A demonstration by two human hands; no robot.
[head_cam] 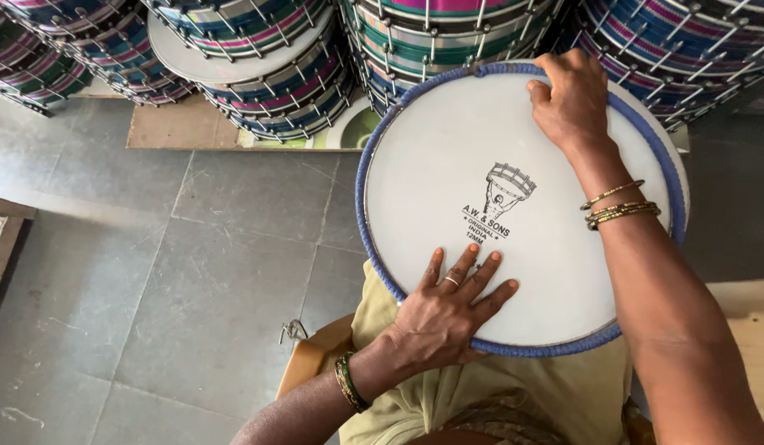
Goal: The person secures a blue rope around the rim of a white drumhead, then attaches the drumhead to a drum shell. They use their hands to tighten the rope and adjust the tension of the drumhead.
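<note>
Pressing flat on the white drumhead (514, 206), the left hand (448, 309) lies open near its lower edge, fingers spread, gripping nothing. The right hand (570, 97) curls over the far blue-wound rim (373, 148), fingers closed on it. The head rests on the person's lap over yellow cloth (555, 395). Judgement: keep the palm steady and work the rim evenly. A small black printed emblem (499, 202) sits at centre. Striped finished drums (266, 74) are stacked behind on cardboard (180, 128).
</note>
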